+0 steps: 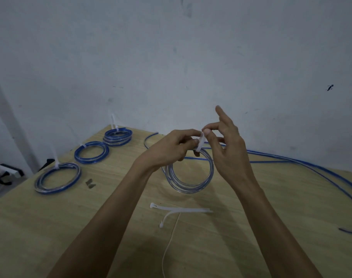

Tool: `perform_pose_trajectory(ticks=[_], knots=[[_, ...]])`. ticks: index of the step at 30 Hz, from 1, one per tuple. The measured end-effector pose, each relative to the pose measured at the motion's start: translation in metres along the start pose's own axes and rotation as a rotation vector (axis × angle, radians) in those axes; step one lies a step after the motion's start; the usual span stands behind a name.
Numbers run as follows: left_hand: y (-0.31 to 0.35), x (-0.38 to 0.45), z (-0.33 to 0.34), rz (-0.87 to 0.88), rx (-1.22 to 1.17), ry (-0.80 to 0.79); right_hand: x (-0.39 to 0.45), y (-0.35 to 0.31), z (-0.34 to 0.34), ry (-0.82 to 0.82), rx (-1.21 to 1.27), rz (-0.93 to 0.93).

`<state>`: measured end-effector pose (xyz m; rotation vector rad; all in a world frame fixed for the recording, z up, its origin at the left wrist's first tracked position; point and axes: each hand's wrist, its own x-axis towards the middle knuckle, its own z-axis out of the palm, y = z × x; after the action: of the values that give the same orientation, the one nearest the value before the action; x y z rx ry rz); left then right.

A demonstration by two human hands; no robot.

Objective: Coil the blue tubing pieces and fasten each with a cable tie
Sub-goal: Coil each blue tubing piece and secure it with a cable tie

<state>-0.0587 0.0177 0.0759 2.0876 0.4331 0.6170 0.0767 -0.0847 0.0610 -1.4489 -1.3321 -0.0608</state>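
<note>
Fastening the fourth coil (189,175), held up at frame centre: the left hand (167,149) grips its top, the right hand (225,145) pinches the cable tie (200,143) wrapped there, so pulling the tail tight likely follows; three tied coils (58,178) lie at left.

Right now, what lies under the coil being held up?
Below the held coil, bare wooden table; spare cable ties lie nearer. The left hand hides its upper-left part.
</note>
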Motion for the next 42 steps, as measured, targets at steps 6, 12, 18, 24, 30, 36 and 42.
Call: perform_pose_trajectory(ticks=[6, 12, 18, 24, 30, 36, 42], knots=[[-0.003, 0.001, 0.002, -0.025, 0.060, 0.009, -0.001, 0.000, -0.002, 0.026, 0.026, -0.011], [0.000, 0.001, 0.005, 0.054, 0.143, 0.040, 0.002, 0.006, -0.006, 0.029, 0.114, 0.034], [0.001, 0.002, 0.008, 0.082, 0.135, 0.072, 0.003, 0.008, -0.010, 0.094, 0.207, 0.098], [-0.001, 0.005, 0.009, 0.098, 0.166, 0.105, 0.003, 0.009, -0.011, 0.068, 0.260, 0.127], [-0.008, 0.010, 0.010, 0.100, 0.194, 0.162, 0.004, 0.008, -0.013, 0.070, 0.314, 0.122], [-0.003, 0.009, 0.011, 0.167, 0.229, 0.220, 0.004, 0.009, -0.013, 0.074, 0.327, 0.145], [-0.001, 0.008, 0.011, 0.213, 0.282, 0.249, 0.004, 0.009, -0.014, 0.053, 0.344, 0.158]])
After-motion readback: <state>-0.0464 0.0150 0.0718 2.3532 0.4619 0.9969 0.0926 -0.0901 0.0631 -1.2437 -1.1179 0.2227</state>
